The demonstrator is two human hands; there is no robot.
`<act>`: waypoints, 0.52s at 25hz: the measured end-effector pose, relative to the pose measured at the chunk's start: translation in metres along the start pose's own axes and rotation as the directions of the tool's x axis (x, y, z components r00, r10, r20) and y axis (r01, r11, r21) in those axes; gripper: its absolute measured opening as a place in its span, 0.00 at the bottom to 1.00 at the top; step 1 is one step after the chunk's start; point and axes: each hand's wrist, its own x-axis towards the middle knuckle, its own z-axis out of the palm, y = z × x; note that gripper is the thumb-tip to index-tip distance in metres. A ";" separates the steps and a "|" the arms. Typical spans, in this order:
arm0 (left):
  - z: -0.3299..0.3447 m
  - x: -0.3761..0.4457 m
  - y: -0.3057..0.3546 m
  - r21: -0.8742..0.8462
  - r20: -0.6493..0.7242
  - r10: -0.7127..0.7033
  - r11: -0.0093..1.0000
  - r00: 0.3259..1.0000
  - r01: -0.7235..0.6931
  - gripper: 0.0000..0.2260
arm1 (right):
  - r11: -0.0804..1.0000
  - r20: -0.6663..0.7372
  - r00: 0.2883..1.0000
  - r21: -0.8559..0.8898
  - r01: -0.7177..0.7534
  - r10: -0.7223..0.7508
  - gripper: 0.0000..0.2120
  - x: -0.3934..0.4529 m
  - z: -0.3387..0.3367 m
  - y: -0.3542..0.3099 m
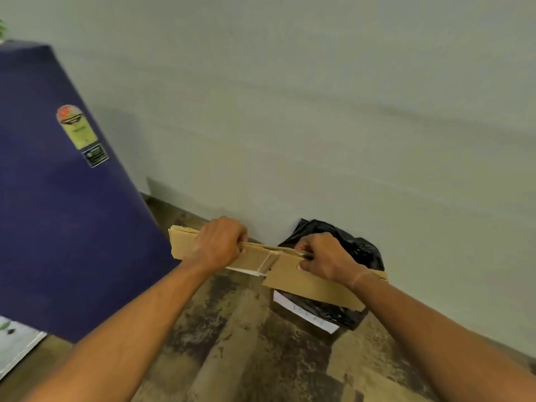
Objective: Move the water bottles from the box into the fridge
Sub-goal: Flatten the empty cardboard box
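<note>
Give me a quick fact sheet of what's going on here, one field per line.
setting: floor by a plain wall
left hand: grips the top edge of the flattened cardboard box
right hand: grips the same box, thumb on its front face
box: folded flat, held up off the floor
behind box: bin with a black bag, against the wall
fridge: dark blue, at left, door shut, stickers on it
water bottles: none visible

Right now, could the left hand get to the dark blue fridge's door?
Probably not yet: the left hand and right hand both grip the flattened brown cardboard box. The dark blue fridge stands close by on the left.
</note>
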 end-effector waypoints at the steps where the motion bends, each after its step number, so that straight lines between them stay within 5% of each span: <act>1: 0.001 0.018 0.018 0.070 0.018 0.046 0.996 0.999 -0.047 0.03 | 1.000 -0.023 1.000 0.028 -0.008 0.008 0.10 0.002 -0.004 0.017; 7: 0.007 0.096 0.116 0.427 0.215 0.227 0.853 0.950 -0.301 0.09 | 0.988 -0.170 0.985 0.148 0.040 -0.015 0.05 0.029 -0.011 0.046; 10: 0.008 0.130 0.138 0.447 0.263 0.293 0.808 0.919 -0.385 0.08 | 0.985 -0.261 0.964 0.173 0.000 0.046 0.19 0.055 -0.019 0.065; 13: 0.007 0.165 0.151 0.432 0.289 0.371 0.772 0.883 -0.466 0.08 | 0.979 -0.310 0.945 0.202 -0.040 0.103 0.11 0.078 -0.030 0.093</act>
